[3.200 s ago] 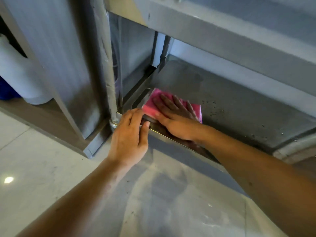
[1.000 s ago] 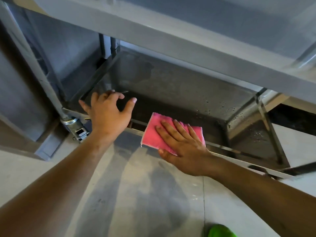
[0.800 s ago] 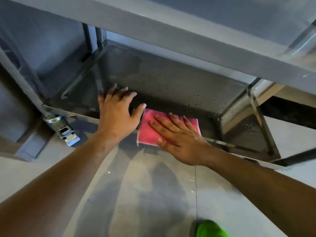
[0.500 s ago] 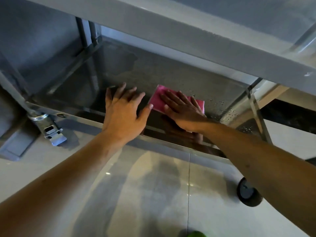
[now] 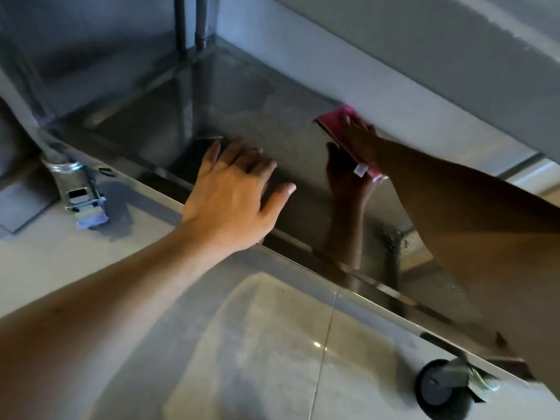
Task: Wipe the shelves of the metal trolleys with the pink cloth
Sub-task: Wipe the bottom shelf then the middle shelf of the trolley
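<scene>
Pink cloth [image 5: 339,122] — under right hand [image 5: 360,137]

The single head-worn view looks steeply down and forward, close over the trolley's bottom shelf [image 5: 272,122] and tiled floor [image 5: 272,344].

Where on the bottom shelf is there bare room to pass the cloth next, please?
Bare metal lies between the left hand and the back-left posts. The far right is crowded: the right hand presses the pink cloth under the upper shelf.

Two hands [image 5: 230,195], one cloth [image 5: 339,122], two castors [image 5: 442,386]
</scene>
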The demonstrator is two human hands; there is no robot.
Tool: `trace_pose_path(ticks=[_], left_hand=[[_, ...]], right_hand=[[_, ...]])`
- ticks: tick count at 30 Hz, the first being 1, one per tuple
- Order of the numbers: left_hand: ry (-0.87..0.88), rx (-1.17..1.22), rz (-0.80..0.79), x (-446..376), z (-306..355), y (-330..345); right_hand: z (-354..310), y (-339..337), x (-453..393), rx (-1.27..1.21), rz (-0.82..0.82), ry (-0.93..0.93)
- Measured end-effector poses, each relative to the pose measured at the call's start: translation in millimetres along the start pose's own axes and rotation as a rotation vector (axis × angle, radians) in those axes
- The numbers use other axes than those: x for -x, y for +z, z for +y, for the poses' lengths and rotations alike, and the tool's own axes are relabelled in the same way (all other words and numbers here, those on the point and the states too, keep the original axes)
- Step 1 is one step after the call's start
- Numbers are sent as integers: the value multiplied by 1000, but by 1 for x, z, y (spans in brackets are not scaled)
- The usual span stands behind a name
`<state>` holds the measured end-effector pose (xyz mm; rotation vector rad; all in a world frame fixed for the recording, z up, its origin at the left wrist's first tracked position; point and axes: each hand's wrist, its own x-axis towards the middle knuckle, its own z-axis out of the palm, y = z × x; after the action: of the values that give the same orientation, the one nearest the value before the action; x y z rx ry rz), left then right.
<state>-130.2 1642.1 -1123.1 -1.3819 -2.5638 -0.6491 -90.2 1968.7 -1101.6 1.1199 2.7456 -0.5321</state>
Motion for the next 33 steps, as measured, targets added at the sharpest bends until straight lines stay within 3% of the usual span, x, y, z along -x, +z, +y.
trace_pose_path(ticks=[4, 13, 19, 27, 33], left_hand=[[-14, -20, -38, -1, 1, -1], [6, -35, -40, -2, 4, -2], [59, 41, 84, 2, 3, 1], [55, 56, 163, 1, -2, 12], [75, 67, 137, 2, 3, 5]], right_hand=[[-5, 21, 17, 225, 110, -61], [-9, 61, 136, 189, 46, -209], [5, 72, 221, 184, -57, -305], [36, 72, 307, 202, -114, -288], [51, 75, 309, 156, -76, -265]])
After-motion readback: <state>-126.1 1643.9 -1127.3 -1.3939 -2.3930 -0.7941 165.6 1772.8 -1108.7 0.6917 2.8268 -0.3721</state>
